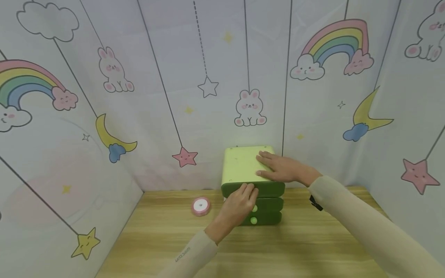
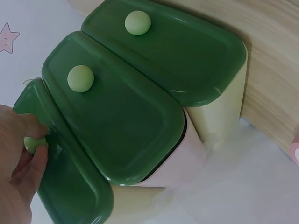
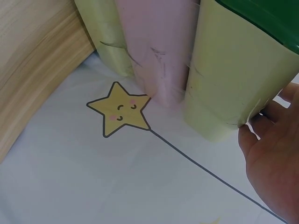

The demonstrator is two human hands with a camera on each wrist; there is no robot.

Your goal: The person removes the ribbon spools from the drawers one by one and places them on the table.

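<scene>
A small drawer cabinet (image 1: 240, 164) with a pale yellow-green top and dark green drawer fronts stands against the back wall. My left hand (image 1: 239, 204) is at the top drawer front (image 1: 272, 189). In the left wrist view, its thumb and fingers pinch the light green knob (image 2: 32, 143) of that drawer. My right hand (image 1: 283, 168) rests on the cabinet's top near its right edge, fingers stretched out. Two lower drawers carry round knobs (image 2: 81, 78) of the same light green. The middle drawer (image 2: 117, 116) has pinkish sides, and a narrow dark gap shows behind its front.
Left of the cabinet, a round pink-and-white roll (image 1: 201, 206) lies on the wood-grain table (image 1: 167, 235). Patterned cloth walls (image 1: 167, 116) with rainbows, stars and rabbits enclose the back and both sides. A dark band (image 1: 315, 202) shows at the right sleeve.
</scene>
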